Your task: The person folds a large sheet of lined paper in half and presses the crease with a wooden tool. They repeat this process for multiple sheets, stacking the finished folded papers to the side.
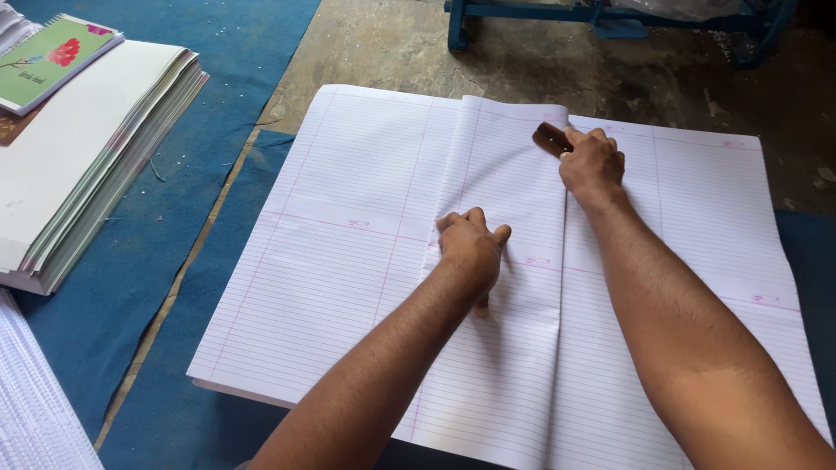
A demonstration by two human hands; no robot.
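A thick stack of large white ruled sheets lies spread on a blue mat. The top sheet is folded over along a crease running down the middle-right. My left hand presses flat on the folded sheet near the centre. My right hand holds a small dark brown wooden tool against the paper at the top end of the crease. The tool's far end pokes out past my fingers; the rest is hidden in my grip.
A pile of white paper and book blocks sits at the left, with a green flowered notebook on top. More ruled sheets lie at the lower left. A blue metal frame stands on the bare concrete floor at the back.
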